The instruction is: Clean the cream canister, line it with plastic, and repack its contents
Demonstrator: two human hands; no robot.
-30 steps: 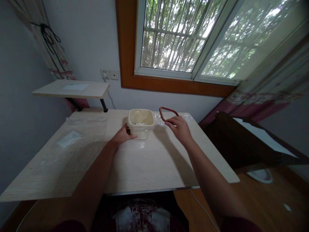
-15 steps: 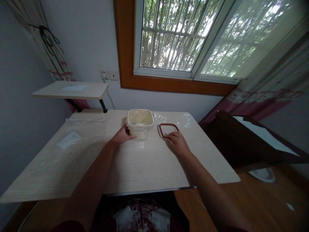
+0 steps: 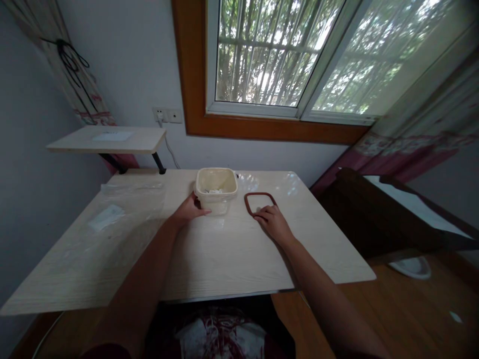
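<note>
A cream square plastic container [image 3: 216,197] with rounded corners and a ribbed lower wall stands near the middle of the table. Small whitish pieces, too tiny to name, lie inside it. My left hand [image 3: 189,209] is closed round its left side, thumb along the front and fingers partly hidden behind. To the right of the container is a reddish-brown, rounded-square ring [image 3: 261,193]; whether a clear panel fills it I cannot tell. My right hand [image 3: 273,222] pinches the ring's near edge, low over the tabletop.
On the left of the table [image 3: 228,259] lies a clear plastic bag [image 3: 138,207] with a white label [image 3: 108,217]. Behind it rises a small shelf [image 3: 134,142] on black legs. A dark brown piece of furniture [image 3: 374,219] stands beyond the table's right edge.
The view has shifted slightly. Both hands keep their places on the container and the ring, and the ring's tilt differs only a little.
</note>
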